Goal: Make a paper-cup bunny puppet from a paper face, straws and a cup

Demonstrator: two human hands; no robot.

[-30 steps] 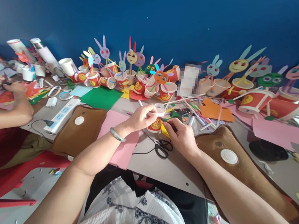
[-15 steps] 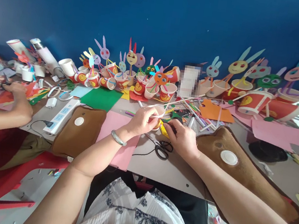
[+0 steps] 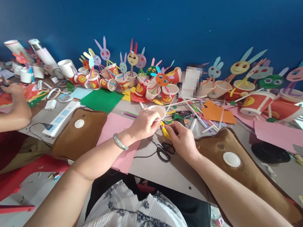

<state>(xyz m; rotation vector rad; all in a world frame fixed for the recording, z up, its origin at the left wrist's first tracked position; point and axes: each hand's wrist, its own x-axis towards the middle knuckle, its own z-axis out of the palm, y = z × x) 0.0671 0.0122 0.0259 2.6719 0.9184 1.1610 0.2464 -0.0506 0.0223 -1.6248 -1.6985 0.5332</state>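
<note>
My left hand is closed round a small paper cup whose pale rim faces up, above the table. To its right my right hand is closed in a pinch, close to a yellow piece beside the cup; whether its fingertips grip that piece cannot be made out. Black-handled scissors lie on the table just below the hands. A pink sheet lies under my left forearm.
Paper cups with rabbit-faced figures line the back by the blue wall. Brown cushioned pads lie left and right. A power strip, green sheet and orange sheet are on the table. At the left, another person's hands hold scissors.
The cup in my left hand has tilted, so less of its side shows. My right hand has shifted slightly, with its fingertips a little farther from the cup.
</note>
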